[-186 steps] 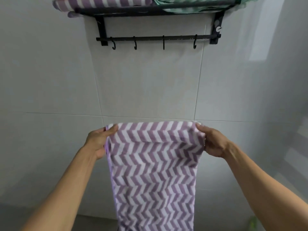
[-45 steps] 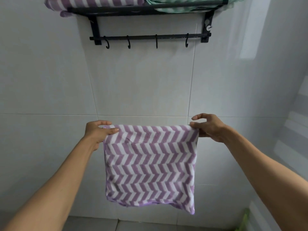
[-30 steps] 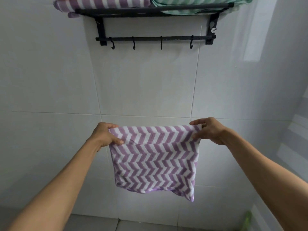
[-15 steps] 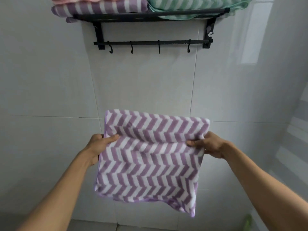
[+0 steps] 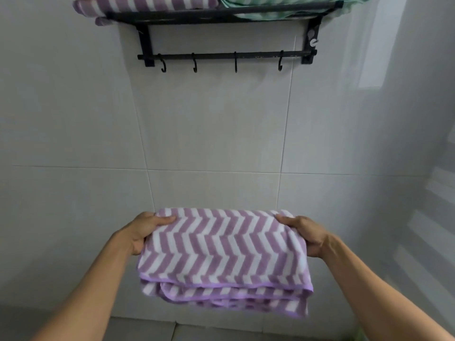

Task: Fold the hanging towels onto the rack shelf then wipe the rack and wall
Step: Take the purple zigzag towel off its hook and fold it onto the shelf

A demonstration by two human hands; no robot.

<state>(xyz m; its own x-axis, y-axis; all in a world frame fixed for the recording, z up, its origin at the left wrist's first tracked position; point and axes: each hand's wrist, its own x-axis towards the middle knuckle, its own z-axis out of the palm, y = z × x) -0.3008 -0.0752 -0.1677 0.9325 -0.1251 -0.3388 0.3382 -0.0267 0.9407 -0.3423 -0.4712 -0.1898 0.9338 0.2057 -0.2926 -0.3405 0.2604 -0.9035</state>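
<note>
A purple and white chevron towel lies folded in several layers, held level in front of me below the rack. My left hand grips its left edge, thumb on top. My right hand grips its right edge the same way. High on the wall is the black rack. On its shelf a folded purple striped towel lies at the left and a folded green towel at the right.
Under the shelf runs a black bar with several bare hooks. The wall is pale grey tile with thin grout lines. A side wall closes in at the right. Floor tiles show at the bottom edge.
The towel, earlier hanging long, was folded shorter step by step. In the last half second its top half came over toward me, and it now lies flat in a thick stack.
</note>
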